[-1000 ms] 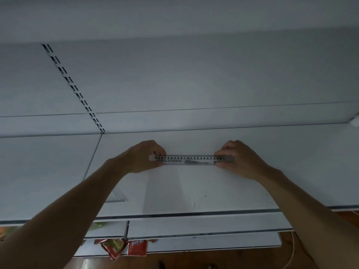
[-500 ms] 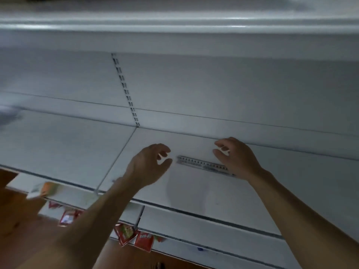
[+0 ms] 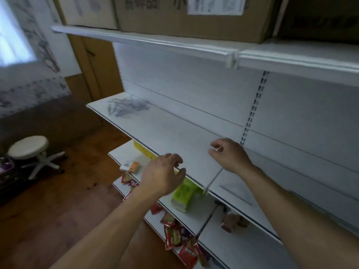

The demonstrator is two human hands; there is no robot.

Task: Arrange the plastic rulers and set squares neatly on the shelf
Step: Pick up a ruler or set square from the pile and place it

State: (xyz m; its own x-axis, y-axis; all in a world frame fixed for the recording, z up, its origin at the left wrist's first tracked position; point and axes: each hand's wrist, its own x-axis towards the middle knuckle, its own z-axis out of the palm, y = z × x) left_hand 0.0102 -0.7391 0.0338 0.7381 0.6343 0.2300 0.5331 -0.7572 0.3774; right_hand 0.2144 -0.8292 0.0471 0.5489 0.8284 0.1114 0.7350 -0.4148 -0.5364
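Poised over the shelf (image 3: 174, 129) with left hand (image 3: 164, 174) and right hand (image 3: 231, 156) loosely curled, gripping nothing. Beside the right forearm, apparently one ruler (image 3: 236, 195) lying flat; at the far left end, a blurred heap of rulers and set squares (image 3: 128, 106). Risk of scattering if grabbed in a bunch.

Loosely curled left hand (image 3: 164, 176) and right hand (image 3: 230, 157) over shelf (image 3: 174, 131), rulers (image 3: 128, 106) beyond

A small shop: white slotted display shelving (image 3: 174, 129), cardboard stock cartons (image 3: 194, 18) on top, snack packets (image 3: 172, 235) on lower shelves.
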